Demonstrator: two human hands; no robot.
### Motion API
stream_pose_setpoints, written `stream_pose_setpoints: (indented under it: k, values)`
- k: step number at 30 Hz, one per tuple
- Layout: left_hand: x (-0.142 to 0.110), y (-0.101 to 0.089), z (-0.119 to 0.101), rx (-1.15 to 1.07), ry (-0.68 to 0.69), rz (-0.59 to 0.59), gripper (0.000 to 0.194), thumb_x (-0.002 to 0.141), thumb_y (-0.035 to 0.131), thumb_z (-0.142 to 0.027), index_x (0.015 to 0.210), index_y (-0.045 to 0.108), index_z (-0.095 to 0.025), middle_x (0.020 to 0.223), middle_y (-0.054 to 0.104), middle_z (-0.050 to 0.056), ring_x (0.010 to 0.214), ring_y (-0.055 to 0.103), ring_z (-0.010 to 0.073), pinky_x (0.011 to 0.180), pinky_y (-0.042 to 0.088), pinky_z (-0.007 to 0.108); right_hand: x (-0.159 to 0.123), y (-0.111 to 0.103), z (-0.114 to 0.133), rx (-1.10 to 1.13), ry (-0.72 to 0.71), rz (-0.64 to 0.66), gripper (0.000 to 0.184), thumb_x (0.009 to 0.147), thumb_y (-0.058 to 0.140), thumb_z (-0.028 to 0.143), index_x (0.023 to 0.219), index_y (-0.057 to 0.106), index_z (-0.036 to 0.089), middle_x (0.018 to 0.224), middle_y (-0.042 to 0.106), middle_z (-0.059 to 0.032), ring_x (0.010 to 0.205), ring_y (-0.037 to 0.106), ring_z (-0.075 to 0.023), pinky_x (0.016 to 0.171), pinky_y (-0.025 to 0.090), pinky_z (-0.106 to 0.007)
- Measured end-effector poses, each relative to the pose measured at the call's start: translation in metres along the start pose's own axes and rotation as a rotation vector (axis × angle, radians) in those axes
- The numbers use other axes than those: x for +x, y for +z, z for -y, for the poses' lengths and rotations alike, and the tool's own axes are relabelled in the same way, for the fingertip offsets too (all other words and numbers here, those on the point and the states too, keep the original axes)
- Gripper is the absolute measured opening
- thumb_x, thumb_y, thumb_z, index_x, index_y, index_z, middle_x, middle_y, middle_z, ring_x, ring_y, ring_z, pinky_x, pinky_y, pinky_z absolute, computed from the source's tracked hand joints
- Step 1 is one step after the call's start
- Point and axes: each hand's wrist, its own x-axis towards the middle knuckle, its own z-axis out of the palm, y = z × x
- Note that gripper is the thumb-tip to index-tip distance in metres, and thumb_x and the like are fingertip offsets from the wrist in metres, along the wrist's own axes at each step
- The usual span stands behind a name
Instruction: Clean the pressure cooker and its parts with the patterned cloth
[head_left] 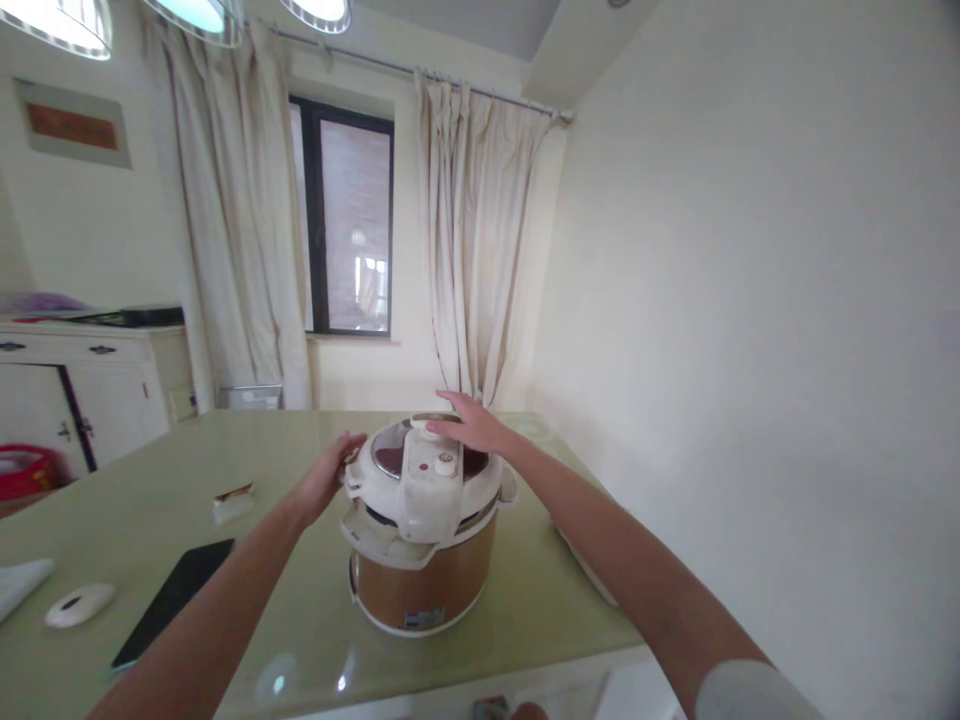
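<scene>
Cooker (461,560), brown-bodied and upright, stands near the close edge of the green table (300,610), with its white lid (430,505) over the body. That much looks done to me: lid in place on top, both hands placed at it. What I can't settle from my end is whether it is locked; a dark strip shows at the front between the lid and the white rim (375,545) below, so I'd judge the seating unconfirmed. Nothing of the interior shows.

My right hand (474,425) is at the handle (433,420) on top, one finger stretched past it; the far fingers are hidden, and I can't tell whether they grip. My left hand (326,480) curves against the lid's left side, fingertips out of sight, hold unclear.

Farther left on the table I see a small white item (232,507), a dark flat device (176,595) and a white oval object (79,606).
</scene>
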Motion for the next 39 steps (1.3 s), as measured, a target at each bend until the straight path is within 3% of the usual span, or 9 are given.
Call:
stream_pose_setpoints:
  k: [3, 7, 13, 20, 23, 28, 33, 36, 39]
  values:
    - [-0.008, 0.002, 0.012, -0.173, -0.034, -0.046, 0.046, 0.093, 0.061, -0.052, 0.12, 0.073, -0.018, 0.13, 0.077, 0.01, 0.109, 0.073, 0.027, 0.088, 0.056, 0.035, 0.019, -0.005, 0.008, -0.077, -0.093, 0.175, 0.067, 0.086, 0.08, 0.062, 0.139, 0.068, 0.023, 0.129, 0.074, -0.0111, 0.116, 0.069, -0.0292, 0.101, 0.05, -0.039]
    - [-0.01, 0.006, 0.014, -0.247, -0.014, -0.07, 0.04, 0.094, 0.062, -0.044, 0.12, 0.073, -0.016, 0.122, 0.079, 0.009, 0.104, 0.074, 0.0248, 0.082, 0.056, 0.032, 0.024, -0.007, 0.022, -0.299, -0.189, 0.16, 0.037, 0.093, 0.075, 0.054, 0.105, 0.078, 0.019, 0.11, 0.075, -0.0099, 0.101, 0.069, -0.0259, 0.09, 0.045, -0.034]
    - [-0.014, 0.008, 0.011, -0.29, 0.047, -0.009, 0.038, 0.099, 0.049, -0.039, 0.116, 0.074, -0.015, 0.111, 0.081, 0.01, 0.104, 0.074, 0.0263, 0.085, 0.057, 0.034, 0.021, -0.013, 0.045, -0.442, -0.094, 0.024, 0.038, 0.099, 0.067, 0.052, 0.113, 0.071, 0.017, 0.113, 0.072, -0.0114, 0.101, 0.066, -0.0257, 0.09, 0.043, -0.034]
    - [-0.015, 0.012, 0.006, -0.361, -0.027, -0.143, 0.041, 0.107, 0.04, -0.039, 0.122, 0.07, -0.016, 0.126, 0.076, 0.011, 0.112, 0.073, 0.0231, 0.095, 0.057, 0.034, 0.003, 0.015, 0.065, -0.561, 0.165, -0.01, 0.047, 0.1, 0.058, 0.056, 0.119, 0.069, 0.014, 0.12, 0.073, -0.0218, 0.107, 0.07, -0.0363, 0.09, 0.05, -0.045]
    - [-0.014, 0.015, 0.006, -0.394, -0.024, -0.204, 0.042, 0.107, 0.041, -0.041, 0.128, 0.069, -0.018, 0.136, 0.072, 0.011, 0.119, 0.07, 0.023, 0.103, 0.056, 0.035, -0.002, 0.029, 0.064, -0.563, 0.21, -0.025, 0.046, 0.1, 0.056, 0.052, 0.124, 0.068, 0.015, 0.123, 0.073, -0.0228, 0.109, 0.071, -0.0384, 0.088, 0.052, -0.047]
    - [-0.012, 0.019, 0.008, -0.38, -0.056, -0.103, 0.037, 0.1, 0.057, -0.042, 0.124, 0.071, -0.018, 0.127, 0.077, 0.011, 0.107, 0.074, 0.0245, 0.092, 0.06, 0.035, 0.0, 0.042, 0.06, -0.553, 0.262, -0.01, 0.041, 0.099, 0.057, 0.049, 0.12, 0.07, 0.017, 0.116, 0.075, -0.0227, 0.109, 0.072, -0.0398, 0.087, 0.053, -0.048]
    - [-0.011, 0.025, 0.014, -0.277, -0.02, -0.146, 0.031, 0.091, 0.071, -0.036, 0.116, 0.074, -0.018, 0.104, 0.081, 0.007, 0.09, 0.076, 0.0222, 0.084, 0.06, 0.032, -0.001, 0.044, 0.056, -0.62, 0.205, -0.019, 0.041, 0.102, 0.054, 0.047, 0.12, 0.07, 0.014, 0.112, 0.077, -0.0223, 0.106, 0.073, -0.0392, 0.086, 0.052, -0.047]
    - [-0.008, 0.027, 0.019, -0.206, 0.09, -0.26, 0.03, 0.099, 0.061, -0.04, 0.115, 0.075, -0.019, 0.113, 0.081, 0.008, 0.103, 0.075, 0.0236, 0.096, 0.057, 0.034, 0.001, 0.033, 0.047, -0.644, 0.074, 0.076, 0.047, 0.106, 0.049, 0.054, 0.119, 0.071, 0.015, 0.114, 0.077, -0.0215, 0.107, 0.073, -0.0372, 0.09, 0.051, -0.045]
    - [-0.007, 0.025, 0.025, -0.243, 0.105, -0.248, 0.051, 0.106, 0.043, -0.057, 0.122, 0.072, -0.019, 0.121, 0.079, 0.011, 0.111, 0.074, 0.0261, 0.107, 0.054, 0.04, 0.007, 0.016, 0.035, -0.623, -0.109, 0.214, 0.048, 0.108, 0.049, 0.057, 0.128, 0.068, 0.018, 0.126, 0.075, -0.0172, 0.113, 0.071, -0.0324, 0.096, 0.049, -0.04]
